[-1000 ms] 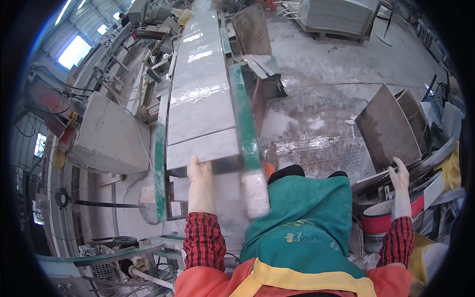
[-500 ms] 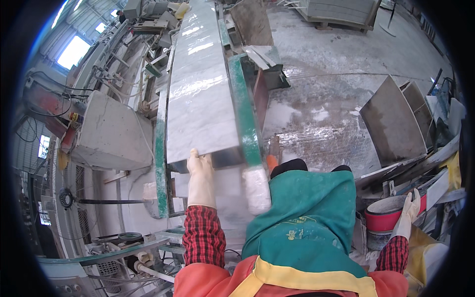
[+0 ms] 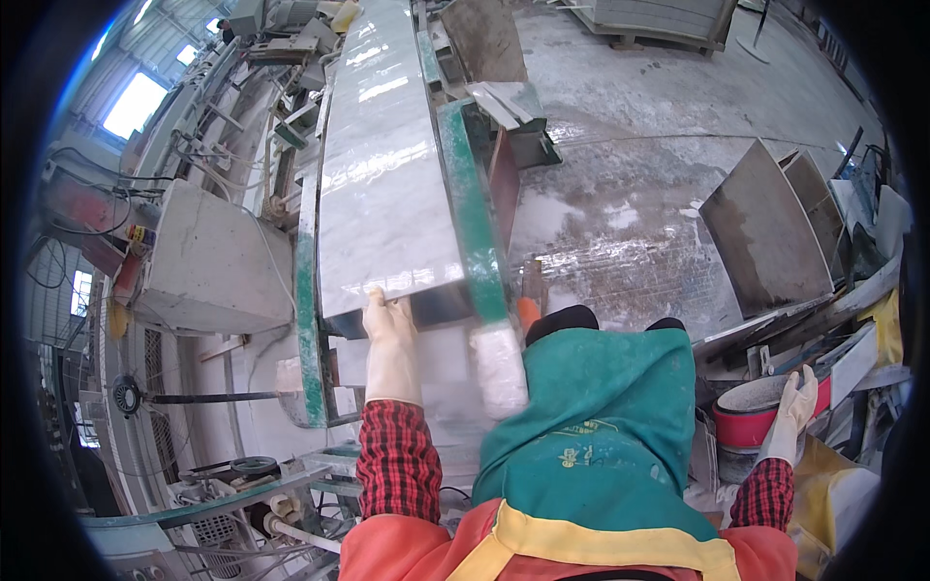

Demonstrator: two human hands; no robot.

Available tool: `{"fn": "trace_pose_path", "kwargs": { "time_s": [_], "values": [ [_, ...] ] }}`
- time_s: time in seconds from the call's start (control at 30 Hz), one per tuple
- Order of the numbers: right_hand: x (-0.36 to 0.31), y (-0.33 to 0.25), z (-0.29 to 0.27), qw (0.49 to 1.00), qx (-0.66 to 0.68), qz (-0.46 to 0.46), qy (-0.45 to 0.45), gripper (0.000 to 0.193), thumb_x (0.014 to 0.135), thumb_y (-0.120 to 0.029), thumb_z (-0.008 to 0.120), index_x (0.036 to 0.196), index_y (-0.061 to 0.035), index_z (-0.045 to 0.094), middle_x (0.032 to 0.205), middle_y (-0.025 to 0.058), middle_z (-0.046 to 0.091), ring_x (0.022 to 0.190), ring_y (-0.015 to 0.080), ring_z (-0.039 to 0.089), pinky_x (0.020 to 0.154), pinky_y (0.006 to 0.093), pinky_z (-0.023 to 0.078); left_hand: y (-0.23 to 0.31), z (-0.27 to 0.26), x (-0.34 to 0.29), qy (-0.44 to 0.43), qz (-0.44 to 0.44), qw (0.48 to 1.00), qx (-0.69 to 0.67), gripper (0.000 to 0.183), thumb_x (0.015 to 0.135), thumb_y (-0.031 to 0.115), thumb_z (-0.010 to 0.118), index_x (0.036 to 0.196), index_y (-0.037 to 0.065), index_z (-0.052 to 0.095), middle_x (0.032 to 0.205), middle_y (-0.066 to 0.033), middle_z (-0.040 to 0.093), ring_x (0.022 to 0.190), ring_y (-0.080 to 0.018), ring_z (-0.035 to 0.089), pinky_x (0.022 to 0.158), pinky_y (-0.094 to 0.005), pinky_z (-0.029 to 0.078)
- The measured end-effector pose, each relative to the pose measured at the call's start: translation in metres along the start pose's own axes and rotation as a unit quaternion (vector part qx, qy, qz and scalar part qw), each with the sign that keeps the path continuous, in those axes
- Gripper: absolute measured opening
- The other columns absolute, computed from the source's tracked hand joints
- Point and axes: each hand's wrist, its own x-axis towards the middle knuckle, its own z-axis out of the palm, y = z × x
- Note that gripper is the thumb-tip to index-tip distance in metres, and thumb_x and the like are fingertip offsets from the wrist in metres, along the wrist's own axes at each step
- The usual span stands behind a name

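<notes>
Long pale stone slab (image 3: 387, 165) lying flat on a green-railed machine bed (image 3: 472, 208), running away from the body. Left hand (image 3: 390, 344), in a white glove, laid on the slab's near end, fingers flat, grip released. Right hand (image 3: 796, 405), also gloved, well apart at the right, fingers loosely spread, grasping nothing, just beside a red bowl (image 3: 751, 412). Grey metal panels (image 3: 765, 232) leaning on the wet concrete floor (image 3: 620, 145).

Daylight is glaring off the long stone slab (image 3: 387, 184); beyond it, edges are bending and darkening
</notes>
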Motion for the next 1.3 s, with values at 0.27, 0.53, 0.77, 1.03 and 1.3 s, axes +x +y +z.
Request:
{"fn": "trace_pose_path", "kwargs": {
  "time_s": [0.27,0.53,0.77,1.03,1.3],
  "values": [
    [-0.010,-0.013,-0.006,0.998,-0.013,0.048,-0.029,0.040,0.089,-0.026,0.061,0.126,-0.0115,0.060,0.131,0.0139,0.058,0.127,0.0314,0.048,0.108,0.0392,0.036,-0.005,0.003,0.004,0.002,0.013,1.000,-0.020,0.033,0.101,0.013,0.042,0.129,-0.005,0.041,0.130,-0.0203,0.051,0.117,-0.0351,0.055,0.098,-0.0514,0.052],
    [-0.021,-0.033,-0.011,0.998,-0.049,0.048,-0.011,0.038,0.089,-0.029,0.061,0.126,-0.0168,0.061,0.132,0.0145,0.057,0.130,0.0307,0.046,0.109,0.0399,0.034,-0.001,0.005,0.004,-0.004,0.000,1.000,0.000,0.034,0.102,0.017,0.040,0.125,-0.008,0.044,0.130,-0.0207,0.053,0.118,-0.0354,0.055,0.101,-0.0502,0.050],
    [-0.030,-0.039,-0.008,0.995,-0.093,0.040,0.002,0.039,0.089,-0.030,0.060,0.127,-0.0173,0.061,0.133,0.0140,0.056,0.130,0.0315,0.045,0.111,0.0404,0.032,-0.001,0.002,0.014,-0.006,-0.013,1.000,-0.027,0.033,0.102,0.018,0.044,0.122,-0.008,0.046,0.127,-0.0209,0.055,0.117,-0.0358,0.055,0.102,-0.0516,0.048],
    [-0.037,-0.053,-0.015,0.993,-0.114,0.019,-0.021,0.040,0.091,-0.031,0.058,0.128,-0.0155,0.060,0.133,0.0060,0.058,0.132,0.0281,0.044,0.113,0.0384,0.029,0.003,0.011,0.011,0.055,-0.027,0.998,0.016,0.032,0.101,0.018,0.046,0.119,-0.008,0.046,0.124,-0.0199,0.055,0.111,-0.0352,0.058,0.096,-0.0481,0.053],
    [-0.045,-0.065,-0.019,0.992,-0.123,0.004,-0.020,0.039,0.091,-0.028,0.059,0.127,-0.0140,0.061,0.132,0.0070,0.059,0.130,0.0296,0.045,0.112,0.0399,0.029,0.018,0.039,-0.024,0.083,-0.033,0.966,0.241,0.031,0.095,0.028,0.059,0.107,0.000,0.052,0.099,-0.0117,0.058,0.094,-0.0251,0.062,0.084,-0.0365,0.058]
  ]
}}
